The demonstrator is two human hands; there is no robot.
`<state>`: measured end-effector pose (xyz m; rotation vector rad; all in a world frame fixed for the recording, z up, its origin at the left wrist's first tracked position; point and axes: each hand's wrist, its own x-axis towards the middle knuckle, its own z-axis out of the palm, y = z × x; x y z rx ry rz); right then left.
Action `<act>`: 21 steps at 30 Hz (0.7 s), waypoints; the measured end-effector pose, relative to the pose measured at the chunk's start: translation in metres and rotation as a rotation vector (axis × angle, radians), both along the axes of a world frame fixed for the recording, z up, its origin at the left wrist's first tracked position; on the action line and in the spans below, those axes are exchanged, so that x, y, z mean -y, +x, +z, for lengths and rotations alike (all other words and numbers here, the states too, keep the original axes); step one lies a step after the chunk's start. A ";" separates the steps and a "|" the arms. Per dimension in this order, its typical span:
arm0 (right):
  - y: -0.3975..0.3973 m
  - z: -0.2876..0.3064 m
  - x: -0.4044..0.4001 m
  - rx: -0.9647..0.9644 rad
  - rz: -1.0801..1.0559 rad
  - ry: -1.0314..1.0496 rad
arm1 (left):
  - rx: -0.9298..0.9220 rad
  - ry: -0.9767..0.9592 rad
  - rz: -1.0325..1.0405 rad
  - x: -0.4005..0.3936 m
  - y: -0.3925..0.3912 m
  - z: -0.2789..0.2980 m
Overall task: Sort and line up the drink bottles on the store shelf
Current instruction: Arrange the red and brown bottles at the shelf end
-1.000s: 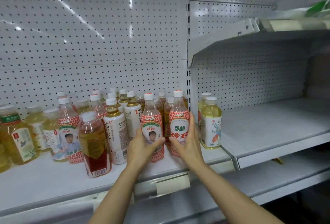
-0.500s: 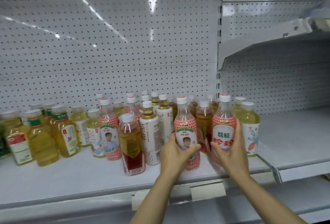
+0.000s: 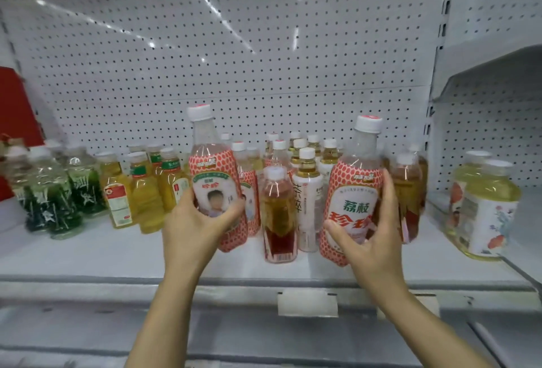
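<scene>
Left hand [image 3: 192,222] is wrapped around the lower half of a clear plastic bottle with a red-and-white dotted sleeve and a child's picture on the label [image 3: 212,183], thumb across the front, fingers curled round the back. The bottle tilts a bit, cap toward 12 o'clock, and its base looks lifted off the white metal store shelf [image 3: 123,253], though I can't say for sure.

Right hand [image 3: 371,231] grips a second clear plastic bottle in the same red dotted sleeve, this one showing green and red lettering [image 3: 352,191]. Thumb sits on the front low down, fingers reach round the right side. It leans slightly too, cap toward 1 o'clock.

Between the two held bottles stands an amber tea bottle with a dark red bottom label [image 3: 278,215], and just at its 3 o'clock a white-sleeved bottle with a gold neck [image 3: 306,197]. Behind those, toward 12 o'clock, is a cluster of mixed white-capped bottles [image 3: 296,144].

Out at 9 o'clock from the left hand: a group of yellow tea bottles with green bands [image 3: 146,188], then further out green-labelled clear bottles [image 3: 58,194]. Way over at 3 o'clock from the right hand, two squat pale yellow bottles with flowery white labels [image 3: 484,209]. White pegboard back panel [image 3: 234,59] behind everything.
</scene>
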<state>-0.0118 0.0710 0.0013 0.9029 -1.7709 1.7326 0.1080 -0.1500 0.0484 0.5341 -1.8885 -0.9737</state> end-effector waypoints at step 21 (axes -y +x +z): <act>0.057 -0.022 0.182 0.085 0.019 0.231 | 0.229 0.061 -0.134 0.121 -0.027 -0.060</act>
